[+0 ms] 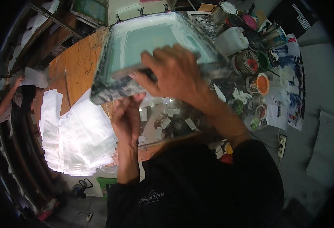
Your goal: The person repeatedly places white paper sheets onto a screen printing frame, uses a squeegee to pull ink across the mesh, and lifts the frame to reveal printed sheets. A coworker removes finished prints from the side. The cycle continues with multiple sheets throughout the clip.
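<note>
Up close, the right hand (174, 70) grips a squeegee (136, 71) — left hand (126, 114) clamped under the screen frame (110, 89).

The wooden-framed printing screen with pale green mesh (151, 41) sits tilted over the orange chipboard worktop (75, 60). The right hand (174, 72) lies on its near edge, the left hand (127, 116) below that edge. Left of the hands lies the stack of clear plastic sheets (79, 140); right of the screen stand the open round ink tins (250, 62), with another person's arm (7, 95) at far left.

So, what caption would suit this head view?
Right hand grips raised printing screen frame; left hand beneath it.
</note>
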`<state>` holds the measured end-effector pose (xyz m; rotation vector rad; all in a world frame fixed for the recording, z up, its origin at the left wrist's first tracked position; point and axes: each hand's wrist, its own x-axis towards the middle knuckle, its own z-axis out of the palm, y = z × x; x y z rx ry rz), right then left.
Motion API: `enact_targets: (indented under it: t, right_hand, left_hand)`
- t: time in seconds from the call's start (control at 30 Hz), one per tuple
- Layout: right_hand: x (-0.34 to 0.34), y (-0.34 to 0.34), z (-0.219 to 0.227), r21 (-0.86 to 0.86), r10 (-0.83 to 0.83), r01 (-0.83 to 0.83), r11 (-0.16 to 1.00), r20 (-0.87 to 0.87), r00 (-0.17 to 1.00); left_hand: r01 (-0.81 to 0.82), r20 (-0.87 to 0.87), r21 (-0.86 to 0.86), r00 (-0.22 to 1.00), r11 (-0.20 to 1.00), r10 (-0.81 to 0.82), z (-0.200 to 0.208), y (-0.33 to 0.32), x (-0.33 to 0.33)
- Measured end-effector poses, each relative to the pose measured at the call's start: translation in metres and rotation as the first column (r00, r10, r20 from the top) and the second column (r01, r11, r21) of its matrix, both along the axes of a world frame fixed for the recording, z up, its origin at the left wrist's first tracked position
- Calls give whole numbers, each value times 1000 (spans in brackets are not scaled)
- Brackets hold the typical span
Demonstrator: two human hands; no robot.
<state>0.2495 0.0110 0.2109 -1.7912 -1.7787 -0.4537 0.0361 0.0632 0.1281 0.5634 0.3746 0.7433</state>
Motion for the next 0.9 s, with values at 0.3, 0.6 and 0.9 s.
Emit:
enact_targets:
  t: [0.3,0.6,0.9]
  right_hand:
    - [49,69,139,-394,46,-160,905,-283,958]
    - [47,85,145,-530,-97,-58,846,-261,960]
    - [43,83,128,-197,-82,53,979,-143,986]
  left_hand:
    - [311,-331,931,491,193,805,-213,171,107]
    - [203,-484,875,330,440,810,-147,176,-12]
    - [835,-240,411,-289,367,927,-161,45,-231]
